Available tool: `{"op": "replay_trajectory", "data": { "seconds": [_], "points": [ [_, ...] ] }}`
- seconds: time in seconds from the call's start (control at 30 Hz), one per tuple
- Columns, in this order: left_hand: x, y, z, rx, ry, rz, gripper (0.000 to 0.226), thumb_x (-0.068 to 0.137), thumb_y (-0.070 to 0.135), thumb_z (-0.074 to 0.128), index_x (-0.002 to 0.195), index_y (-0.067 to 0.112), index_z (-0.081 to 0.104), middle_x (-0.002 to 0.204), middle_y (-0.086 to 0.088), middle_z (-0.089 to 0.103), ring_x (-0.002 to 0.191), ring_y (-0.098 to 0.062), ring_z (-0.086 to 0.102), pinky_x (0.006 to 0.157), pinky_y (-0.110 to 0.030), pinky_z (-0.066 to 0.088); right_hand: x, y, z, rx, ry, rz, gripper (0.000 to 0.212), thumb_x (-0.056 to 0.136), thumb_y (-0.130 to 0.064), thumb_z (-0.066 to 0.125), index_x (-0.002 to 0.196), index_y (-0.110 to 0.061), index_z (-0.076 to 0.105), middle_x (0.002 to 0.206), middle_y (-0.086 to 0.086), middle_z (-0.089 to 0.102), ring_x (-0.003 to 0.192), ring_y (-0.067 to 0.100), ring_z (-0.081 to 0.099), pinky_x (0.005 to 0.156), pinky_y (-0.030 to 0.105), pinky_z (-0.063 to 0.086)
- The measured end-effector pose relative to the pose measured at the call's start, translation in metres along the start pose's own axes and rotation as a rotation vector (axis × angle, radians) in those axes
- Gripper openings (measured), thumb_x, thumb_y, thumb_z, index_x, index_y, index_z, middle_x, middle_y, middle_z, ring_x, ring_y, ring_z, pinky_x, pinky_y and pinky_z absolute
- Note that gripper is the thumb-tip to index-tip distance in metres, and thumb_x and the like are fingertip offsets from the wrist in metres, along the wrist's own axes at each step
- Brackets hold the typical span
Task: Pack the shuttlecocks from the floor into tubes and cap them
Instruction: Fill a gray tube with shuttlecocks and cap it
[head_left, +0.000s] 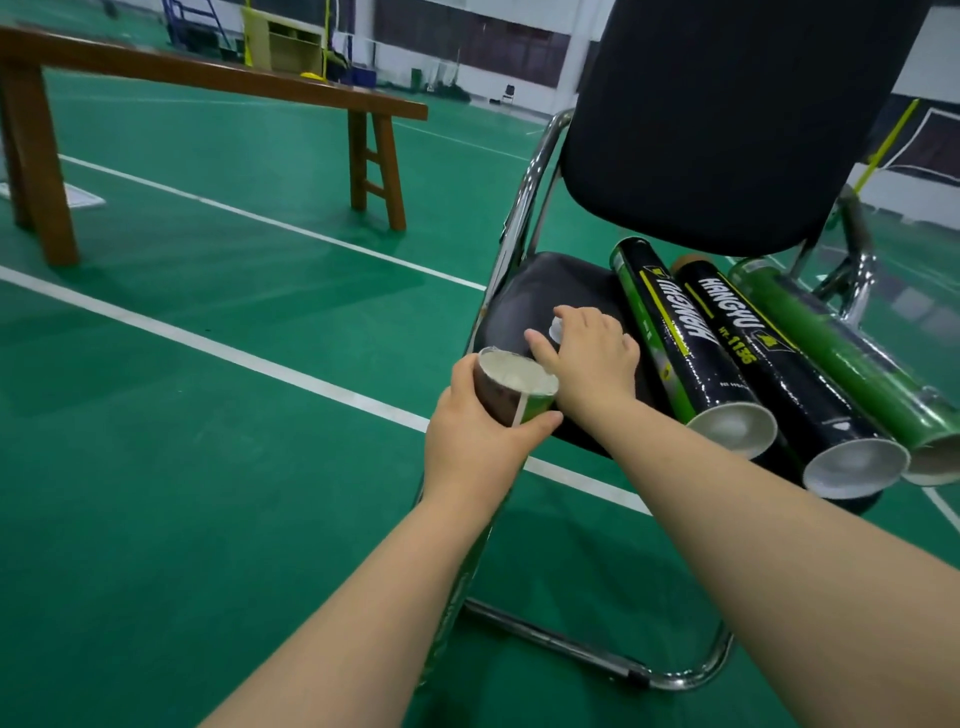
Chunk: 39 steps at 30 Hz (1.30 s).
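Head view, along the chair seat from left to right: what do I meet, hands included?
left hand gripping the open tube → right hand pinching a white cap → black-and-green tube → black tube → green tube, the last three lying side by side on the chair.

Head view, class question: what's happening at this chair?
A person's left grip holds an upright tube by its open top beside the chair. The right grip pinches a small white piece, probably a cap, on the black seat. Three more tubes lie side by side on the seat, near ends open.
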<state>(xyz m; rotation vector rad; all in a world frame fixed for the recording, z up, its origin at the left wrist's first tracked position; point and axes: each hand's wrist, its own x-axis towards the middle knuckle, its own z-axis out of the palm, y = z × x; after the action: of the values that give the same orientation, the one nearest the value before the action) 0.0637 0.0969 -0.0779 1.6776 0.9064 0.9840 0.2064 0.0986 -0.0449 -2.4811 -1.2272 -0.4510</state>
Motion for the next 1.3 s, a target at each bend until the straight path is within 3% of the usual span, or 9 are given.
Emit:
{"op": "replay_trajectory", "data": {
  "seconds": [0.27, 0.4, 0.6, 0.73, 0.8, 0.9, 1.0, 1.13, 1.3],
  "points": [
    [-0.004, -0.009, -0.004, 0.001, -0.002, -0.045, 0.074, 0.067, 0.038, 0.081, 0.128, 0.025, 0.042, 0.116, 0.001, 0.057, 0.096, -0.013, 0.049, 0.079, -0.022, 0.037, -0.022, 0.01, -0.01, -0.066, 0.057, -0.137, 0.048, 0.089, -0.049, 0.048, 0.124, -0.018, 0.052, 0.12, 0.005, 0.048, 0.117, 0.025, 0.04, 0.099, 0.038, 0.029],
    [-0.009, -0.006, -0.008, 0.005, -0.004, -0.04, 0.074, 0.066, 0.038, 0.081, 0.127, 0.026, 0.042, 0.116, 0.002, 0.058, 0.098, -0.013, 0.051, 0.078, -0.021, 0.037, -0.037, 0.014, -0.011, 0.017, -0.024, -0.224, 0.039, 0.085, -0.043, 0.054, 0.114, -0.016, 0.054, 0.128, 0.004, 0.043, 0.125, 0.024, 0.035, 0.099, 0.04, 0.03],
    [-0.019, 0.004, -0.021, 0.015, -0.017, -0.02, 0.074, 0.066, 0.04, 0.081, 0.127, 0.025, 0.042, 0.116, 0.003, 0.057, 0.095, -0.012, 0.049, 0.077, -0.021, 0.036, -0.061, 0.015, -0.016, -0.098, -0.003, -0.295, 0.054, 0.08, -0.033, 0.065, 0.129, -0.022, 0.047, 0.129, 0.001, 0.048, 0.118, 0.024, 0.046, 0.09, 0.037, 0.027],
    [-0.026, 0.01, -0.032, 0.03, -0.024, -0.022, 0.072, 0.068, 0.038, 0.08, 0.127, 0.024, 0.041, 0.117, 0.002, 0.057, 0.095, -0.012, 0.049, 0.078, -0.021, 0.036, -0.066, 0.015, -0.018, 0.009, 0.031, -0.342, 0.051, 0.067, -0.003, 0.072, 0.115, -0.014, 0.061, 0.106, 0.008, 0.061, 0.098, 0.033, 0.057, 0.078, 0.037, 0.03],
    [-0.03, 0.013, -0.038, 0.034, -0.025, -0.019, 0.073, 0.068, 0.037, 0.08, 0.127, 0.024, 0.041, 0.117, 0.002, 0.057, 0.097, -0.013, 0.05, 0.079, -0.022, 0.037, -0.066, 0.016, -0.024, 0.064, 0.157, -0.371, 0.04, 0.065, 0.005, 0.066, 0.103, -0.009, 0.067, 0.091, 0.01, 0.066, 0.082, 0.035, 0.063, 0.072, 0.037, 0.037],
    [-0.037, 0.02, -0.044, 0.035, -0.016, -0.008, 0.073, 0.067, 0.038, 0.081, 0.127, 0.025, 0.041, 0.116, 0.002, 0.057, 0.099, -0.016, 0.052, 0.082, -0.024, 0.041, -0.071, -0.004, -0.058, 0.482, 0.33, -0.208, 0.023, 0.087, -0.009, 0.051, 0.104, -0.01, 0.065, 0.098, 0.005, 0.066, 0.087, 0.02, 0.059, 0.079, 0.029, 0.044],
    [-0.048, 0.03, -0.046, 0.047, -0.02, 0.002, 0.069, 0.066, 0.037, 0.081, 0.122, 0.025, 0.042, 0.112, 0.002, 0.057, 0.097, -0.016, 0.053, 0.081, -0.026, 0.043, -0.08, -0.036, -0.093, 0.857, 0.35, -0.011, 0.015, 0.094, -0.019, 0.048, 0.098, -0.017, 0.063, 0.087, -0.011, 0.059, 0.075, 0.001, 0.05, 0.064, 0.005, 0.036],
    [-0.065, 0.047, -0.047, 0.029, -0.052, 0.021, 0.06, 0.066, 0.031, 0.08, 0.114, 0.024, 0.045, 0.107, 0.0, 0.059, 0.092, -0.018, 0.056, 0.073, -0.027, 0.042, -0.096, -0.067, -0.106, 0.979, 0.159, 0.044, 0.011, 0.094, -0.021, 0.05, 0.092, -0.019, 0.061, 0.083, -0.007, 0.058, 0.077, 0.007, 0.05, 0.064, 0.017, 0.039],
    [-0.086, 0.064, -0.054, 0.026, -0.07, 0.041, 0.055, 0.067, 0.03, 0.077, 0.11, 0.026, 0.044, 0.106, 0.002, 0.059, 0.088, -0.017, 0.054, 0.069, -0.025, 0.038, -0.108, -0.071, -0.128, 0.96, 0.121, 0.088, 0.007, 0.092, -0.024, 0.053, 0.089, -0.023, 0.06, 0.081, -0.012, 0.056, 0.077, 0.004, 0.048, 0.06, 0.02, 0.039]
  ]
}}
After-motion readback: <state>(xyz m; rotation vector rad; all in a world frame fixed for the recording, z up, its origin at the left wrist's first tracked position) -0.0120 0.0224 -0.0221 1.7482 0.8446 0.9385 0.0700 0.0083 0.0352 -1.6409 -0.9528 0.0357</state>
